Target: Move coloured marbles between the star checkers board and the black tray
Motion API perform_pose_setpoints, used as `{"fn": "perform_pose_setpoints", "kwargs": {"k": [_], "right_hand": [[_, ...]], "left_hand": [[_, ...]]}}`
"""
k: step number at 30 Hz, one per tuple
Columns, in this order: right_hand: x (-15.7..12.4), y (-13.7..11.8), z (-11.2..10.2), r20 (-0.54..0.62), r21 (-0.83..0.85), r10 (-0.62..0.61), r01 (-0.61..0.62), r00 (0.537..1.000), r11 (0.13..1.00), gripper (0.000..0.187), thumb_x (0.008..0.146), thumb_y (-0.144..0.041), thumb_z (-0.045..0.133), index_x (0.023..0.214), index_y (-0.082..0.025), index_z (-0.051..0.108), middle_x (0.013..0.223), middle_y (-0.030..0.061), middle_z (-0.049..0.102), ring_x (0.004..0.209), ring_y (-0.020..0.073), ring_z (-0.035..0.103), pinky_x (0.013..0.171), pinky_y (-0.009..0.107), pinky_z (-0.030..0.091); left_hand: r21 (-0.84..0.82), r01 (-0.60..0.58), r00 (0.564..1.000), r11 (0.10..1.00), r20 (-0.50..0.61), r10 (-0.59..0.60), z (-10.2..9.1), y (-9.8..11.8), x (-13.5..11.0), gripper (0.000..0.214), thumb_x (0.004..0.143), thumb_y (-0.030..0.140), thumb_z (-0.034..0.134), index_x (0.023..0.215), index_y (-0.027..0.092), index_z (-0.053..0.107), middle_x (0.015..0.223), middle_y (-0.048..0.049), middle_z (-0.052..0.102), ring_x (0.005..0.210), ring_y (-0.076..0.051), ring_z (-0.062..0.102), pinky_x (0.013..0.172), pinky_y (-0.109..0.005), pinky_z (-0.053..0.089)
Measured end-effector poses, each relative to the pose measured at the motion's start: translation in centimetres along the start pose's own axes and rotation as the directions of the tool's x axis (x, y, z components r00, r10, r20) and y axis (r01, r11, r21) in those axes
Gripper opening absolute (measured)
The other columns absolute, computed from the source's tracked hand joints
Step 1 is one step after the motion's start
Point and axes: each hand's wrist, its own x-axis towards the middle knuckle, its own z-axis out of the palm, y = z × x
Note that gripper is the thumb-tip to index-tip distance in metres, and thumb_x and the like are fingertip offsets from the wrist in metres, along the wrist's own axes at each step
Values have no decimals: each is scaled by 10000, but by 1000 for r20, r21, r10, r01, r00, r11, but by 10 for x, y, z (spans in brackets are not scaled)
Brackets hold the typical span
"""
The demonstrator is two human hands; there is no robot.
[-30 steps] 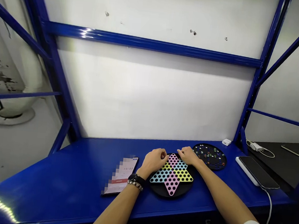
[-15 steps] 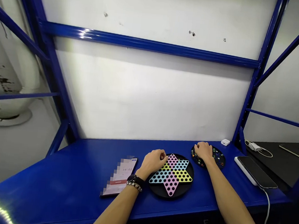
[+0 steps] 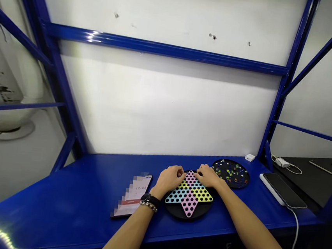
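Note:
A Chinese checkers board [image 3: 189, 203] lies on the blue table, a star of pink, light blue and yellow points with black holes on a round black base. My left hand [image 3: 173, 178] rests at its upper left edge, fingers curled in; what they hold, if anything, is hidden. Over the light blue point at the upper right is my right hand [image 3: 208, 176], fingertips pressed together beside the top pink point. Anything between them is too small to make out. Behind it sits a round black tray [image 3: 223, 164] with several coloured marbles [image 3: 230, 173].
A phone [image 3: 134, 196] with a lit screen lies left of the board. At right, another phone [image 3: 284, 189] rests on a white block with a cable. A small white case [image 3: 249, 157] stands at the back right. Blue frame posts [image 3: 278, 100] border the table [image 3: 88, 195].
My right hand has moved left from the marble tray to the upper right of the board, uncovering the marbles. My left hand has stayed by the board's edge.

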Motion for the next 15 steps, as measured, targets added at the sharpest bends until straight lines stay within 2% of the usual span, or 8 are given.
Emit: {"fn": "perform_pose_setpoints", "kwargs": {"k": [4,7,12,15], "right_hand": [[0,1,-2,5,-42,19,-19,1000,999,500,989,-477,400,649,-192,630,905,76,608,951,227,522,845,339,388],[2,3,-3,-4,-49,31,-31,1000,998,586,976,-569,390,595,-196,635,872,75,620,930,227,541,807,320,387],[6,6,-2,56,-1,70,-70,996,998,658,949,-655,385,523,-207,611,624,26,558,684,169,545,681,274,351],[7,7,-4,5,23,95,-95,995,995,634,955,-625,400,539,-199,616,709,35,608,684,151,546,666,263,344]], "left_hand": [[-1,-7,1000,1000,-3,7,1,-1,1,193,867,358,533,816,232,671,872,-18,731,816,-194,669,645,-268,430],[-2,-6,1000,1000,-2,6,1,-3,1,195,867,357,530,825,233,675,873,-18,730,819,-193,668,654,-268,436],[-9,-10,1000,1000,7,11,2,-4,1,204,869,369,528,842,234,678,893,-22,733,828,-194,668,663,-269,436],[-12,-16,1000,1000,7,16,2,-3,1,205,867,369,524,831,232,671,886,-23,731,818,-194,664,653,-271,429]]}}
